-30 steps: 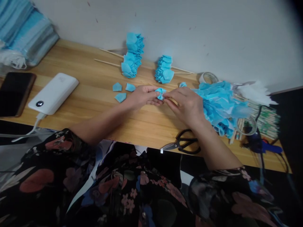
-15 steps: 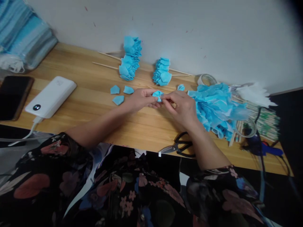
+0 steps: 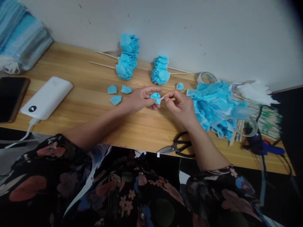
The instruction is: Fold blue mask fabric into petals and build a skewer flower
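My left hand [image 3: 142, 99] pinches a small folded blue petal [image 3: 155, 96] just above the wooden table [image 3: 82, 94]. My right hand [image 3: 181, 105] is closed in a pinch on a thin white strip [image 3: 162, 98] that runs to the petal's base. Three loose blue petals [image 3: 115, 93] lie left of my left hand. One more small petal [image 3: 180, 86] lies behind my right hand. Two blue petal clusters on wooden skewers, the left cluster [image 3: 126, 56] and the right cluster [image 3: 161, 70], lie by the wall.
A heap of blue cut material [image 3: 214, 105] sits right of my right hand, with tape rolls [image 3: 206, 77] and skewers [image 3: 265, 118] beyond. Black scissors [image 3: 178, 148] lie at the front edge. A white power bank [image 3: 46, 97] and a phone [image 3: 10, 97] lie left.
My right hand has drawn back to the right, pulling a thin white strip out from the petal. The view has shifted slightly.
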Tool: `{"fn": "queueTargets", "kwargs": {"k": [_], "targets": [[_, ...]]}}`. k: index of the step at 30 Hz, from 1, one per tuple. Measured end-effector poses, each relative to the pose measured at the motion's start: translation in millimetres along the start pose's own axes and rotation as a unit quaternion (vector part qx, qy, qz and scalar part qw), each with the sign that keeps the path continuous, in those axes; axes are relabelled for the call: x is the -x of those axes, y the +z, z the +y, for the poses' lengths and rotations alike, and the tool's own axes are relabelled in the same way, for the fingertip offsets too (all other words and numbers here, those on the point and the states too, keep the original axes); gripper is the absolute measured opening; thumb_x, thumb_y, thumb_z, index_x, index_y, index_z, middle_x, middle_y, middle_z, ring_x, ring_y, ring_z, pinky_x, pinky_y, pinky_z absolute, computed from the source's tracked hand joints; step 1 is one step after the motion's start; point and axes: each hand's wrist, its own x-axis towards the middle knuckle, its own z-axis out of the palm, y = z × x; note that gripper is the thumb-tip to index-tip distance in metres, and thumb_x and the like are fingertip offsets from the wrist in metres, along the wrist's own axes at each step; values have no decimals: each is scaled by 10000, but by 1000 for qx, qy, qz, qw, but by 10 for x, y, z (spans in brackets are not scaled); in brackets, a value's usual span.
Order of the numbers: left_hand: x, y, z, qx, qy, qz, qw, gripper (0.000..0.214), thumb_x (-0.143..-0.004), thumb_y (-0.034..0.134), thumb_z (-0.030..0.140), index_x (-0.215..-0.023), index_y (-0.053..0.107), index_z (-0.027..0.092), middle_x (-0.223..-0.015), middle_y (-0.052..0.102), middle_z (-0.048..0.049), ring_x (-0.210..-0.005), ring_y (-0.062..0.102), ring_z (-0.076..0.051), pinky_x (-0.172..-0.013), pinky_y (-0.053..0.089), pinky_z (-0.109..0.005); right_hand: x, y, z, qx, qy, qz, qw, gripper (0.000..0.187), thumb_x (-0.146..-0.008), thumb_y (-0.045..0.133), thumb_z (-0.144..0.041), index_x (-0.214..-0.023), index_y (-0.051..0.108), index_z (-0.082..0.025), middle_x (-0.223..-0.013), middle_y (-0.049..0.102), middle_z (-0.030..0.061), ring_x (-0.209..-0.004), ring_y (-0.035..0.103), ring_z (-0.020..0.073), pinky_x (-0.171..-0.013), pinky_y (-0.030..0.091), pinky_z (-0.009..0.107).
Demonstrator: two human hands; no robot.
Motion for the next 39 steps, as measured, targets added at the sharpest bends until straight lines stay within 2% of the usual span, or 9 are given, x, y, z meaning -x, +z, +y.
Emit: {"fn": "queueTargets", "kwargs": {"k": [5,8,12,17,21,25,29,33,39], "targets": [[9,-8,4,-17,8,2,1000,643,-801,733,92,-1433,622,132,-808,801,-37,-695,759,-160,-797,620,-323,-7,9,68,-85,53,-19,995,197,-945,676,-433,-884,677,-246,-865,759,9,-723,659,161,-661,538,319],[23,0,16,-23,9,8,1000,637,-824,719,126,-1451,611,144,-798,797,-33,-729,762,-167,-835,612,-335,-10,17,47,-135,85,-26,987,198,-918,724,-431,-869,686,-244,-849,760,5,-715,672,157,-699,584,335],[50,29,43,38,6,9,999,613,-883,671,214,-1485,568,172,-870,806,-52,-830,785,-210,-892,611,-390,-18,16,23,-213,124,9,969,177,-883,757,-404,-841,684,-248,-837,756,0,-756,712,159,-716,623,324],[80,51,98,111,18,7,994,630,-871,688,242,-1466,499,161,-960,809,-71,-944,791,-246,-936,603,-432,-36,-3,62,-278,170,19,945,276,-843,797,-479,-824,643,-252,-885,763,10,-816,757,174,-711,637,311],[89,40,112,85,25,10,996,549,-877,727,246,-1390,537,201,-929,807,-45,-919,788,-205,-943,600,-397,-43,-19,83,-284,177,20,942,303,-831,802,-507,-843,634,-254,-913,765,19,-865,760,181,-724,642,311],[91,35,88,65,25,5,998,482,-918,714,302,-1361,566,184,-969,815,-80,-956,792,-225,-890,607,-368,-40,-22,75,-283,165,12,945,251,-851,772,-466,-849,642,-252,-902,748,16,-883,754,178,-743,646,316],[67,24,53,58,30,4,998,495,-916,759,336,-1353,582,186,-995,817,-78,-934,797,-216,-865,619,-360,-36,-18,61,-286,157,16,945,194,-846,767,-410,-846,661,-248,-895,749,12,-881,749,171,-730,641,304],[31,7,27,59,31,1,998,523,-883,811,343,-1336,601,193,-934,815,-64,-871,803,-217,-836,640,-367,-29,-10,41,-284,158,4,946,172,-849,763,-396,-865,676,-249,-896,754,11,-897,758,183,-743,647,318],[35,12,31,42,39,15,998,371,-866,830,320,-1144,629,178,-860,800,-42,-837,794,-202,-800,644,-338,-13,13,51,-272,153,-13,950,168,-882,734,-410,-902,675,-254,-909,750,12,-909,759,188,-753,647,326]]}}
